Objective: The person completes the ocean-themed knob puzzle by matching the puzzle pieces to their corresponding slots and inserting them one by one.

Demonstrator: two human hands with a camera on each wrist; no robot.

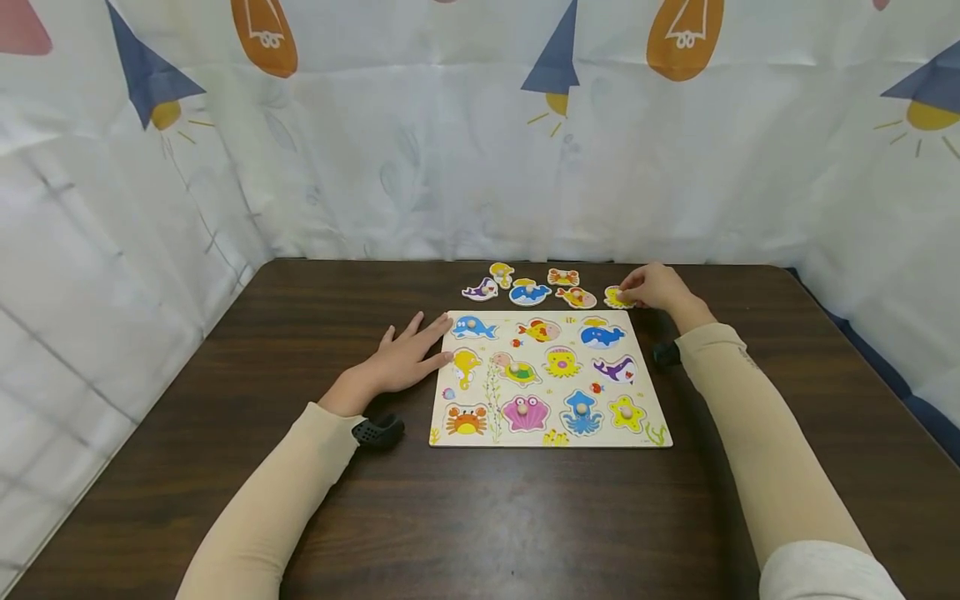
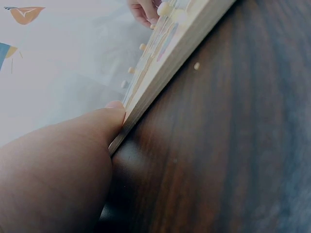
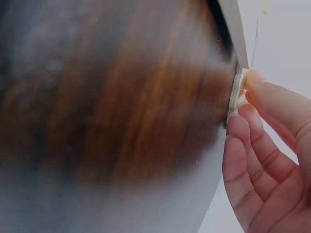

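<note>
A wooden peg puzzle board (image 1: 510, 442) with sea-animal pictures lies flat on the table. My left hand (image 1: 401, 360) rests at its upper left edge, fingers spread, the thumb touching the board's side in the left wrist view. Behind the board's right corner, my right hand (image 1: 660, 290) pinches a yellow octopus piece (image 1: 615, 297) between thumb and fingers. In the right wrist view that puzzle piece (image 3: 236, 92) shows edge-on at the fingertips. Knobbed pieces sit in the board: a dolphin (image 1: 474, 327), turtle (image 1: 517, 369), shell (image 1: 525, 412), squid (image 1: 581, 413) and starfish (image 1: 627, 413).
Loose pieces lie behind the board: a seahorse (image 1: 502, 273), a purple whale (image 1: 481, 290), a blue whale (image 1: 529, 293), a crab (image 1: 563, 277) and a fish (image 1: 576, 298). A printed curtain (image 1: 465, 167) hangs behind the dark table (image 1: 480, 517).
</note>
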